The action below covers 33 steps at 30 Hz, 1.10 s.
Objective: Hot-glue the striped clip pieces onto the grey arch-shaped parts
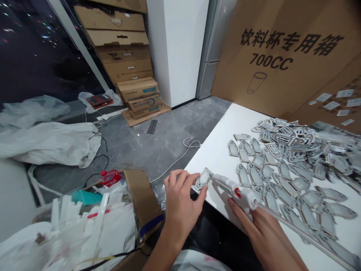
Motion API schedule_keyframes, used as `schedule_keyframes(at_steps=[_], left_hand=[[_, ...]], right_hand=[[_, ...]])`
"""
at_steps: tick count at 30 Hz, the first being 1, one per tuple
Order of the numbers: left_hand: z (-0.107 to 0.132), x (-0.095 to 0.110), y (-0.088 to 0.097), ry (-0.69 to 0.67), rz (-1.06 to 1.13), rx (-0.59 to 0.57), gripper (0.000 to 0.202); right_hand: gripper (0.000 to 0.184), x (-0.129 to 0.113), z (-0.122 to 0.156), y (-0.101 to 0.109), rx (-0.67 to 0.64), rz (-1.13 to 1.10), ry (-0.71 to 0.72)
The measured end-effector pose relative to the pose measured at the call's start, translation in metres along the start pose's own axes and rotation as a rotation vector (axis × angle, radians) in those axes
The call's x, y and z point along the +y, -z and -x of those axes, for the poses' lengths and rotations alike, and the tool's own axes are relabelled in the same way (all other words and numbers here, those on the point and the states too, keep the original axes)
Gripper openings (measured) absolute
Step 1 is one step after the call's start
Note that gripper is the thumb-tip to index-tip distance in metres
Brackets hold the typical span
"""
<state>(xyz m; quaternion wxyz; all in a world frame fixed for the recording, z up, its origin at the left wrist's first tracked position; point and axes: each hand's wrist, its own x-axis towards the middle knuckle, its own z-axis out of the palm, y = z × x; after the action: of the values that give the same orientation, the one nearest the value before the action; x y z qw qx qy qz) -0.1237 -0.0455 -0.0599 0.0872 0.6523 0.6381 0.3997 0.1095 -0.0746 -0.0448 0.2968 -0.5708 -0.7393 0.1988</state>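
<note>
My left hand (180, 201) pinches a small grey shield-shaped cutout piece (202, 180) by its edge at the near-left corner of the white table (217, 150). My right hand (262, 233) is wrapped round a white hot glue gun (235, 192) with a red trigger. The gun's nozzle points left and touches the held piece. A long clear glue stick (296, 227) runs back out of the gun over my right wrist. Many more of the same grey cutouts (284, 165) lie spread and heaped over the table to the right.
A large cardboard box (282, 52) marked 700CC stands behind the table. Left of me an open carton (138, 199) holds white plastic scraps and a red-capped bottle (109, 177). White bags (50, 141), stacked boxes (135, 94) and a white cable (175, 160) lie on the grey floor.
</note>
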Motion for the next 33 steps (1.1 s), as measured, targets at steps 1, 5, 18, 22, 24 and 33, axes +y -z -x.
schedule_keyframes(at_steps=[1,5,18,22,24,33], left_hand=[[0.0,-0.001,0.0,0.007,0.004,-0.003,0.025],[-0.001,-0.004,0.001,0.012,0.015,-0.021,0.023],[-0.024,-0.014,0.004,-0.123,-0.157,-0.066,0.027],[-0.036,-0.014,0.006,-0.143,-0.212,-0.102,0.031],[-0.039,-0.012,0.006,-0.134,-0.237,-0.101,0.035],[-0.057,-0.009,-0.004,-0.222,-0.195,-0.18,0.028]], right_hand=[[0.035,-0.002,-0.002,0.002,0.047,0.022,-0.084],[0.046,-0.001,-0.013,0.024,0.242,0.135,-0.372],[0.051,0.007,-0.018,-0.009,0.555,-0.741,-0.509],[0.045,0.006,-0.017,-0.009,0.619,-0.854,-0.502],[0.045,0.005,-0.016,-0.008,0.633,-0.856,-0.519],[0.05,0.007,-0.015,-0.008,0.62,-0.873,-0.603]])
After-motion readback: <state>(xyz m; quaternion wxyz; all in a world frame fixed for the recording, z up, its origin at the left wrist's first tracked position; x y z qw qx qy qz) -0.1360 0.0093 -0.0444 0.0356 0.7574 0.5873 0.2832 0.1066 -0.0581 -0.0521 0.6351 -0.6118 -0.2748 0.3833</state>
